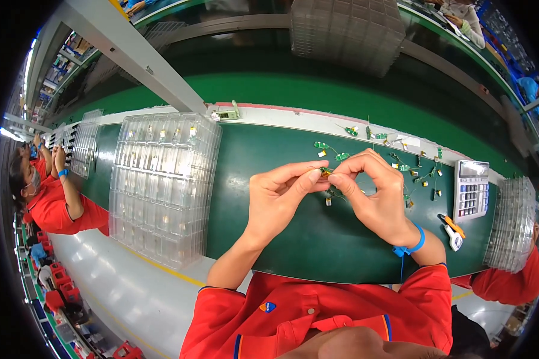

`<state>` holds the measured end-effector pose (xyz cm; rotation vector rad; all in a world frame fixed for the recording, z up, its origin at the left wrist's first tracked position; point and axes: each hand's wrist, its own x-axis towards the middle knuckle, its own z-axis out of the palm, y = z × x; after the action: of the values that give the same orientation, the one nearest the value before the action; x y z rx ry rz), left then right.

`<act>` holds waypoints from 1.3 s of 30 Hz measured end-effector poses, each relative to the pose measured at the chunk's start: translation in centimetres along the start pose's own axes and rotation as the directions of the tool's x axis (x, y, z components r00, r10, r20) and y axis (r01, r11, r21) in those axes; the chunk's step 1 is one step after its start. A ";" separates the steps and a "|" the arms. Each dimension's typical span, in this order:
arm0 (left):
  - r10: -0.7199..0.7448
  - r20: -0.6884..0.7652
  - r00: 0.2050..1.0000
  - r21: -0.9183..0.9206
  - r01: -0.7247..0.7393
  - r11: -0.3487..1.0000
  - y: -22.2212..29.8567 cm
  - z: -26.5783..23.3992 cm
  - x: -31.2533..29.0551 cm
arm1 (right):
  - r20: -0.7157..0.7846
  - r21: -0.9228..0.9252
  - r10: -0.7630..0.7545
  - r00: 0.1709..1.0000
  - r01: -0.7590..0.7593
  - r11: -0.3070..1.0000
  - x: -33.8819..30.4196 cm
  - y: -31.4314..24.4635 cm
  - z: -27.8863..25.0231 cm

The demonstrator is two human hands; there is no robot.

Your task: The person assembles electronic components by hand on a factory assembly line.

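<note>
Over the green work table, my left hand and my right hand meet with thumbs and forefingers closed on one small green circuit board. A yellowish part shows on it, but fingertips cover most of the board. A blue band with a hanging cord circles my right wrist. Just beyond my fingers lie loose green boards with thin wires and small silver-and-yellow parts. Several more such boards are scattered to the right of my right hand.
A tall stack of clear plastic trays stands at left, another stack at far right. Near the right edge are a calculator, an orange-handled tool and a white tool. A pale ledge runs behind; a co-worker sits left.
</note>
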<state>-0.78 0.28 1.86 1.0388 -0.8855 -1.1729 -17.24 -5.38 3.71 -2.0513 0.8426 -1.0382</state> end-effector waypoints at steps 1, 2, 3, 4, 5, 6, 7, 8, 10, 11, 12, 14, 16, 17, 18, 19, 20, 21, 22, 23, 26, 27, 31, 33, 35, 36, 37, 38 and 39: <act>-0.001 0.001 1.000 0.000 0.001 1.000 0.0 0.0 0.0 | -0.001 0.055 0.074 0.997 -0.074 0.996 -0.1 0.0 0.1; 0.007 0.008 1.000 -0.003 -0.007 1.000 0.0 0.0 0.0 | -0.003 0.054 0.076 0.997 -0.075 0.996 -0.1 0.0 0.1; 0.016 0.015 1.000 -0.006 -0.016 1.000 -0.1 0.0 0.0 | -0.014 0.081 0.090 0.996 -0.089 0.993 -0.1 0.0 0.2; 0.014 0.017 1.000 -0.006 -0.014 1.000 -0.1 0.0 0.0 | -0.024 0.107 0.104 0.994 -0.101 0.989 -0.1 0.1 0.2; 0.023 0.025 0.999 -0.002 -0.023 1.000 -0.3 -0.1 0.0 | -0.025 0.108 0.106 0.994 -0.102 0.989 0.0 0.1 0.2; 0.032 0.033 0.999 0.001 -0.032 0.999 -0.4 -0.1 0.0 | -0.018 0.108 0.099 0.995 -0.096 0.989 0.1 0.1 0.1; 0.031 0.034 0.999 0.002 -0.031 1.000 -0.5 -0.1 0.0 | -0.010 0.108 0.091 0.996 -0.090 0.990 0.1 0.0 0.1; 0.060 0.039 0.997 0.015 -0.061 0.998 -0.6 0.0 0.0 | -0.011 0.110 0.092 0.996 -0.090 0.990 0.1 0.0 0.1; 0.090 0.043 0.995 0.030 -0.092 0.995 -0.8 -0.1 0.1 | 0.019 0.050 0.013 1.000 -0.014 0.999 0.0 0.1 -0.1; 0.091 0.056 0.994 -0.006 -0.090 0.996 -0.9 -0.2 0.1 | 0.017 0.051 0.013 1.000 -0.014 0.999 0.0 0.1 0.1; 0.092 0.068 0.993 -0.042 -0.089 0.995 -0.9 -0.3 0.1 | -0.035 0.018 -0.058 0.998 0.059 0.998 0.0 0.2 0.3; 0.111 0.071 0.991 -0.095 -0.104 0.990 -0.9 -0.3 0.1 | -0.089 -0.017 -0.128 0.988 0.127 0.992 -0.1 0.1 0.6; 0.126 0.076 0.989 -0.147 -0.114 0.982 -0.9 -0.1 0.2 | -0.168 -0.108 -0.229 0.959 0.213 0.971 -0.1 -0.1 0.8; 0.115 0.035 0.993 -0.134 -0.110 0.985 -0.8 0.0 0.1 | -0.172 -0.108 -0.231 0.958 0.214 0.971 -0.2 -0.2 0.8; 0.104 -0.005 0.995 -0.122 -0.104 0.987 -0.8 0.1 -0.1 | -0.153 -0.166 -0.292 0.944 0.267 0.949 -0.2 -0.1 0.8; 0.104 -0.002 0.995 -0.119 -0.103 0.987 -0.8 0.2 -0.2 | -0.130 -0.223 -0.350 0.928 0.317 0.922 -0.3 0.0 0.9; 0.096 -0.023 0.995 -0.109 -0.098 0.989 -0.8 0.2 -0.2 | -0.134 -0.223 -0.350 0.927 0.315 0.922 -0.2 0.1 0.9; 0.088 -0.045 0.995 -0.099 -0.093 0.991 -0.8 0.3 -0.3 | -0.143 -0.240 -0.393 0.908 0.353 0.904 -0.2 0.2 0.9; 0.087 -0.042 0.995 -0.098 -0.091 0.991 -0.7 0.4 -0.4 | -0.152 -0.258 -0.434 0.888 0.388 0.885 -0.2 0.3 0.9; 0.096 -0.051 0.994 -0.090 -0.100 0.991 -0.5 0.7 -0.5 | -0.155 -0.260 -0.432 0.888 0.386 0.885 -0.2 0.3 0.9; 0.126 -0.047 0.991 -0.079 -0.130 0.988 -0.7 0.8 -0.7 | -0.169 -0.269 -0.452 0.876 0.400 0.876 -0.3 0.3 0.9; 0.149 -0.038 0.988 -0.076 -0.152 0.986 -0.8 0.8 -0.7 | -0.173 -0.259 -0.454 0.874 0.405 0.877 -0.2 0.4 0.9; 0.233 -0.024 0.972 -0.103 -0.235 0.967 -1.4 1.0 -0.7 | -0.194 -0.223 -0.447 0.873 0.405 0.887 -0.2 0.5 0.9; 0.292 0.008 0.956 -0.113 -0.289 0.951 -1.6 0.9 -0.6 | -0.195 -0.215 -0.439 0.877 0.399 0.892 -0.3 0.4 0.8; 0.317 0.015 0.948 -0.086 -0.315 0.945 -1.5 0.9 -0.8 | -0.198 -0.206 -0.431 0.880 0.392 0.896 -0.3 0.1 0.8; 0.342 0.020 0.939 -0.061 -0.341 0.938 -1.4 0.9 -0.9 | -0.194 -0.196 -0.425 0.884 0.390 0.900 -0.4 -0.1 0.8; 0.342 0.024 0.939 -0.058 -0.340 0.939 -1.4 0.9 -1.0 | -0.190 -0.186 -0.420 0.888 0.387 0.903 -0.4 -0.2 0.8; 0.356 0.012 0.934 -0.048 -0.355 0.934 -1.4 1.0 -1.2 | -0.196 -0.189 -0.419 0.886 0.385 0.903 -0.4 -0.3 0.8; 0.370 0.000 0.929 -0.037 -0.369 0.929 -1.3 1.1 -1.2 | -0.199 -0.179 -0.423 0.884 0.391 0.903 -0.4 -0.3 0.9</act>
<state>-2.40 1.20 0.90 0.7938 -1.0109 -0.8705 -16.59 -4.66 3.42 -2.3125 0.6145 -1.5143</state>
